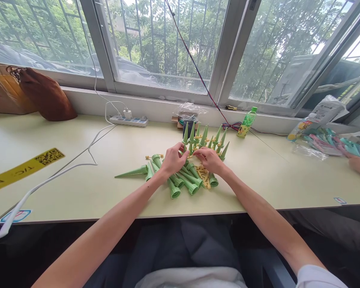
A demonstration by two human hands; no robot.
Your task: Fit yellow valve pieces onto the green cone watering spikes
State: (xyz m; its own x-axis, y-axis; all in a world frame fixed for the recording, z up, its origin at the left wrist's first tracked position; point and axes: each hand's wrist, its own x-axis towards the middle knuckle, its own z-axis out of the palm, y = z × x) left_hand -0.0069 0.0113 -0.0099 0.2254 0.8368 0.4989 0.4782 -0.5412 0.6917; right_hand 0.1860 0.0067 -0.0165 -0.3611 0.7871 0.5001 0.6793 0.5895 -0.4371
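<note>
- Left hand (174, 159): fingers curled close; I can't tell what they hold.
- Right hand (210, 160): fingers bent; I can't tell its hold either.
- Pointy green plastic cones (191, 185) stand behind the hands and lie nearer the table edge.
- Little yellow plastic bits (203, 175) lie beside them.

Plastic spikes (193, 187) all light green, small fittings (203, 175) pale yellow, tabletop (288, 180) plain cream-yellow, drink bottle (246, 123) with green cap and green-and-yellow label. Label strip (24, 170) yellow with black lettering and black-on-yellow QR pattern, power strip (130, 121) and cable (6, 228) white, drawstring bag (48, 94) reddish brown, cardboard box (3, 90) tan with orange-yellow tape. Window frame (99, 44) grey, wire bundle (232, 126) red and dark, bagged packets (327, 142) teal and pink, shirt sleeve (318, 277) white.
</note>
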